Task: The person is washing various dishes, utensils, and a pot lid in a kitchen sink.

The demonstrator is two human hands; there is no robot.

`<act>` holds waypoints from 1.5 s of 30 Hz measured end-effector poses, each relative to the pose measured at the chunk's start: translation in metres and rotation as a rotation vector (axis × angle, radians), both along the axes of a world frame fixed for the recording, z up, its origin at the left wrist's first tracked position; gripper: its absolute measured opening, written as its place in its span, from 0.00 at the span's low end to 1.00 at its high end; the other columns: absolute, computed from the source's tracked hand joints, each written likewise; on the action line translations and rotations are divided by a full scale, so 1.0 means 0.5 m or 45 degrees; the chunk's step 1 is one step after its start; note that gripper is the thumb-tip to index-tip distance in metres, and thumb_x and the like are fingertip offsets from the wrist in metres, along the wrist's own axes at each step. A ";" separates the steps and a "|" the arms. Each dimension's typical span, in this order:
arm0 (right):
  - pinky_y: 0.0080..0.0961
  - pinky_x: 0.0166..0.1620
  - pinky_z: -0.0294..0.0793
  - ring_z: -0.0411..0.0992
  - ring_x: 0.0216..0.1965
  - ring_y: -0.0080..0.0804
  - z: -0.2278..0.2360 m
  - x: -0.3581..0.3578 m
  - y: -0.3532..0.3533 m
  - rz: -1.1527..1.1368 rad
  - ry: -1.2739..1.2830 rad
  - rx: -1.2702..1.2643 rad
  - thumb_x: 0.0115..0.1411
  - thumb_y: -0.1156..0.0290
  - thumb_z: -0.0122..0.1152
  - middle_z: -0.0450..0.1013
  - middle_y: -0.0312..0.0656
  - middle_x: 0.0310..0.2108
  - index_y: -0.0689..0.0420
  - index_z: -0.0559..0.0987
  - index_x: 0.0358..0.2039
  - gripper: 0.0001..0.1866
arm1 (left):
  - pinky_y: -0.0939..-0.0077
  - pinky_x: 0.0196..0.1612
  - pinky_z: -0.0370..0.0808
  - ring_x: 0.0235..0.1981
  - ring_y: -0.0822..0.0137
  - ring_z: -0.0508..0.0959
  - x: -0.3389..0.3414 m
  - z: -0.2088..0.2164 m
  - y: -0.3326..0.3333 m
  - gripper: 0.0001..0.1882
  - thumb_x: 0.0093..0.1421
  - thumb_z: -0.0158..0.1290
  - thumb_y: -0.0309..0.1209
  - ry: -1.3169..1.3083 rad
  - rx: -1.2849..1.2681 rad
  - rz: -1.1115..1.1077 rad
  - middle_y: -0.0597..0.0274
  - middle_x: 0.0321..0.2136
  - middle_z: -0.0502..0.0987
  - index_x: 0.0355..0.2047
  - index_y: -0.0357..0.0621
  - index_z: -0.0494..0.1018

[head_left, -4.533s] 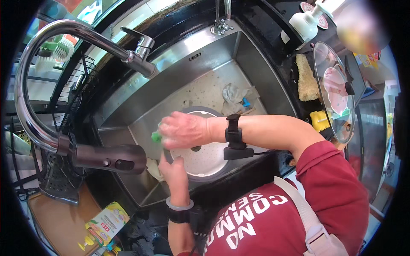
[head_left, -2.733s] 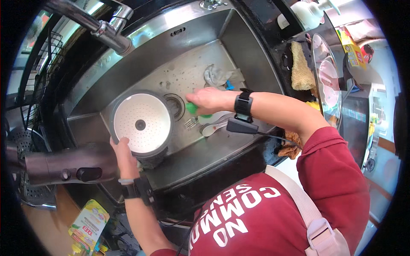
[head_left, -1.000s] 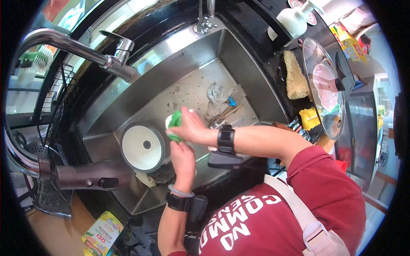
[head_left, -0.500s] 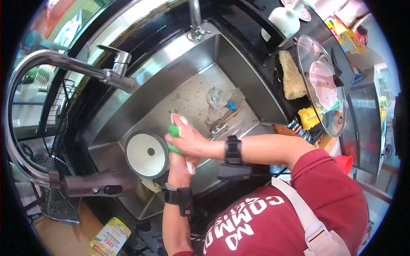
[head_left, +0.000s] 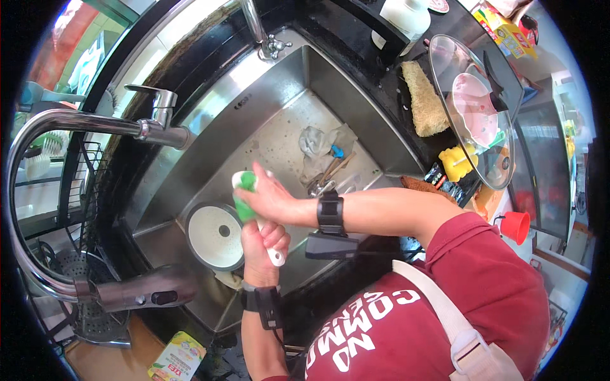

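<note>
- You are working on one white pan (head_left: 215,236), lying in the sink (head_left: 267,95) at its near left part, its pale round face turned up toward you.
- Your left hand (head_left: 262,244) is wrapping its fingers tight round the pan's white handle (head_left: 274,255), just right of the pan, likely to steady it for scrubbing.
- Your right hand (head_left: 270,193) is crossing over the left and pinching one green sponge (head_left: 243,198) between thumb and pressed-together fingers, at the pan's upper right edge; whether the sponge is touching the rim you cannot tell.
- Each wrist is wearing one dark band, two in all.
- Beyond the pan, toward the sink's far right, a crumpled wrapper (head_left: 318,141) and a few utensils (head_left: 327,174) are lying together; an exact count is not clear.
- Left of the pan, one curved tap (head_left: 76,122) is arching over the sink, its spray head (head_left: 141,292) hanging near the pan's near side.
- Right of the sink, one glass lid (head_left: 473,108) and one yellow scourer (head_left: 424,98) are resting on the counter.
</note>
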State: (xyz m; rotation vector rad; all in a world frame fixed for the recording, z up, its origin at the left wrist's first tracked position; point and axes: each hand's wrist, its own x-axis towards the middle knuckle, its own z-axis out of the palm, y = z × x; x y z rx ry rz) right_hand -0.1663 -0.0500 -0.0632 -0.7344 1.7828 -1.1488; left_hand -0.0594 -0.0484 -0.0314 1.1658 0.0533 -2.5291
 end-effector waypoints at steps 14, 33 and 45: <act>0.31 0.40 0.72 0.73 0.35 0.34 0.031 -0.025 0.010 0.363 -0.501 0.155 0.55 0.57 0.59 0.74 0.46 0.34 0.63 0.76 0.36 0.20 | 0.67 0.46 0.71 0.41 0.65 0.74 -0.003 -0.101 -0.050 0.12 0.65 0.40 0.32 -0.131 -0.561 0.289 0.59 0.41 0.72 0.44 0.38 0.66; 0.41 0.35 0.75 0.75 0.38 0.44 -0.150 -0.079 0.129 2.197 0.971 0.046 0.47 0.68 0.59 0.75 0.43 0.33 0.51 0.79 0.34 0.11 | 0.60 0.46 0.72 0.37 0.59 0.71 0.223 -0.111 -0.099 0.13 0.65 0.39 0.31 -0.855 -0.211 0.600 0.53 0.37 0.68 0.45 0.36 0.61; 0.39 0.31 0.74 0.75 0.32 0.42 -0.209 -0.120 0.106 2.404 1.181 0.026 0.44 0.67 0.60 0.76 0.41 0.27 0.52 0.81 0.24 0.06 | 0.66 0.59 0.56 0.58 0.56 0.60 0.107 -0.019 -0.052 0.34 0.57 0.51 0.31 -1.327 -0.913 0.119 0.45 0.58 0.57 0.59 0.29 0.50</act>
